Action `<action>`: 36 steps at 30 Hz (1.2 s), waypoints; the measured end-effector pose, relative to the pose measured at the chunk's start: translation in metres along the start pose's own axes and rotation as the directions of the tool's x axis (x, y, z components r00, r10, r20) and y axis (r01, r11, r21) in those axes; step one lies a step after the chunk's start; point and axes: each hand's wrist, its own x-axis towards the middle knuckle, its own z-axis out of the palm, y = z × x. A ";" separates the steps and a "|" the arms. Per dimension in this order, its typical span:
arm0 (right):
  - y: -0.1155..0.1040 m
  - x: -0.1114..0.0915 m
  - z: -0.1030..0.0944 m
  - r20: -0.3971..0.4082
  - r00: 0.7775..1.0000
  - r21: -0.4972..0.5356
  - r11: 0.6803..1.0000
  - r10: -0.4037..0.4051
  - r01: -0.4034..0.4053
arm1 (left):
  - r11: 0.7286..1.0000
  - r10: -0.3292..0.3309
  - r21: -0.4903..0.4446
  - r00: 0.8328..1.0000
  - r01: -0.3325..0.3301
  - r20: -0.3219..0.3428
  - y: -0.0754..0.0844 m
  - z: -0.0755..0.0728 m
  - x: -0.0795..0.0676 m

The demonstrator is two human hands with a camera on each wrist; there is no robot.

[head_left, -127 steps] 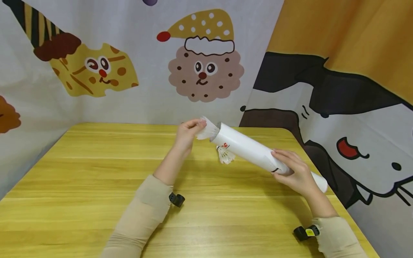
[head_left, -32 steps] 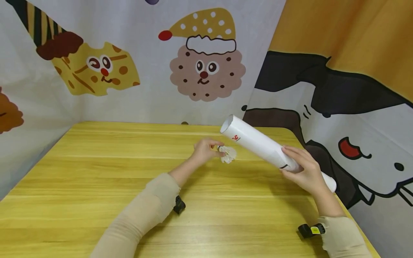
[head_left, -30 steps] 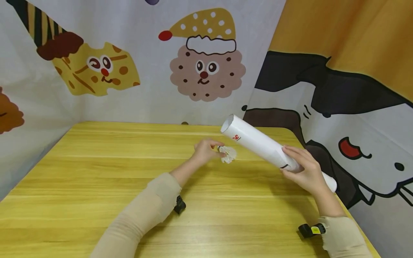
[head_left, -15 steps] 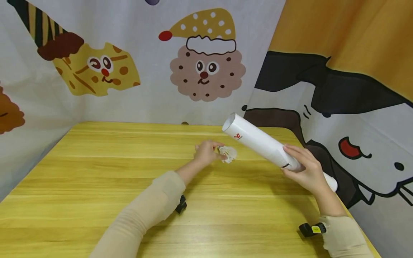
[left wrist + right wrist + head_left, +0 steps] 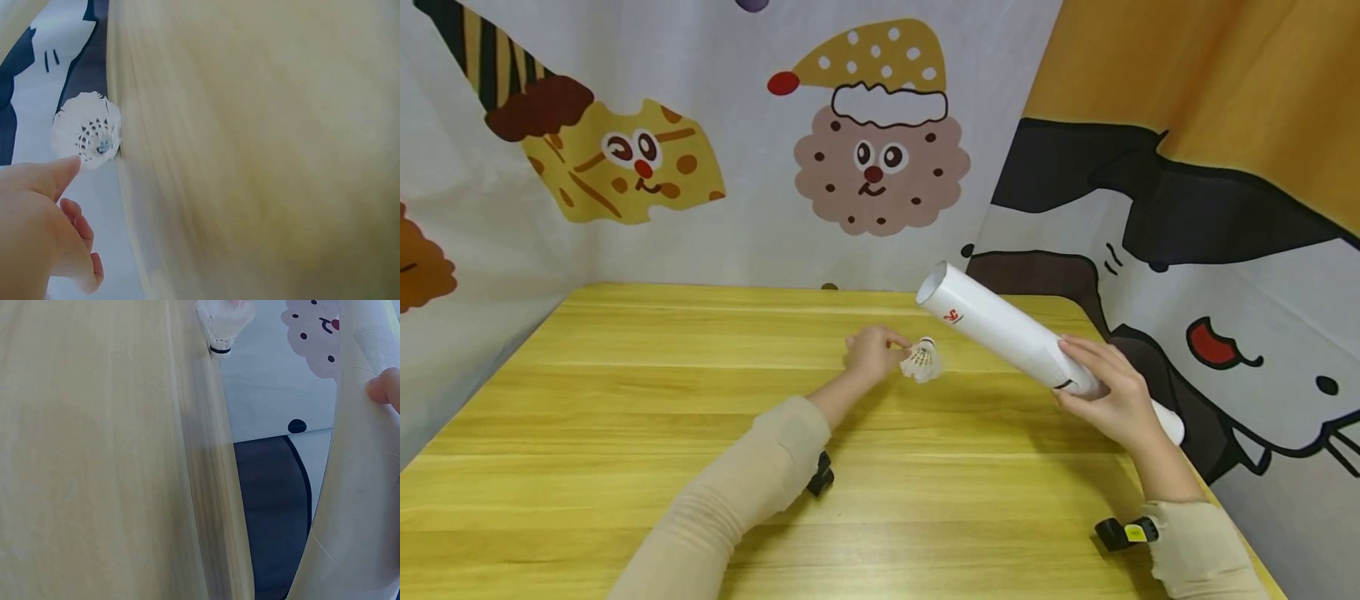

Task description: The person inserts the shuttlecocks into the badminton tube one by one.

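Note:
A white feather shuttlecock (image 5: 922,363) is at the fingertips of my left hand (image 5: 872,354), which pinches it at the feather skirt. Its cork points away from me in the head view, with the feathers towards me. In the left wrist view, the thumb of the left hand (image 5: 37,212) meets the feather edge of the shuttlecock (image 5: 87,128). My right hand (image 5: 1105,387) grips a white tube (image 5: 1000,321) with a small red mark, near its lower end. The tube slants, its open mouth up and left, beyond the shuttlecock. Any contents deeper inside are hidden.
Beneath both hands is a yellow wood-grain table (image 5: 625,417). A cartoon-printed curtain (image 5: 737,242) hangs behind it and along its right side. Small black cameras sit on the left wrist (image 5: 822,475) and right wrist (image 5: 1123,533).
Earlier, my left hand was at the tube's mouth with a shuttlecock, then moved down to the one on the table. That shuttlecock has just turned, its cork swinging away from my hand.

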 end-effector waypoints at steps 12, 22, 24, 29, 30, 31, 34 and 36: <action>0.002 -0.001 0.000 0.001 1.000 0.003 1.000 -0.005 0.005 | 0.996 0.042 -0.069 0.997 -0.047 -0.071 -0.009 -0.010 0.001; 0.002 -0.001 0.001 -0.011 1.000 -0.004 1.000 -0.012 0.012 | 0.975 0.165 -0.114 0.963 -0.192 -0.212 -0.016 -0.026 0.001; 0.002 -0.001 0.001 -0.010 1.000 -0.004 1.000 -0.012 0.012 | 0.968 0.175 -0.137 0.958 -0.209 -0.229 -0.015 -0.029 0.000; 0.002 -0.002 0.001 -0.011 1.000 -0.004 1.000 -0.013 0.013 | 0.952 0.192 -0.187 0.948 -0.243 -0.255 -0.013 -0.039 -0.002; 0.003 -0.002 0.001 -0.011 1.000 -0.004 1.000 -0.014 0.014 | 0.950 0.191 -0.195 0.949 -0.243 -0.252 -0.013 -0.041 -0.002; 0.003 -0.002 0.001 -0.010 1.000 -0.005 1.000 -0.012 0.012 | 0.949 0.187 -0.206 0.951 -0.240 -0.247 -0.013 -0.043 -0.002; 0.002 -0.001 0.001 -0.006 1.000 -0.006 1.000 -0.007 0.007 | 0.942 0.184 -0.236 0.955 -0.239 -0.231 -0.015 -0.052 -0.003; 0.002 -0.001 0.001 -0.003 1.000 -0.009 1.000 -0.003 0.003 | 0.930 0.200 -0.264 0.954 -0.257 -0.225 -0.017 -0.058 -0.003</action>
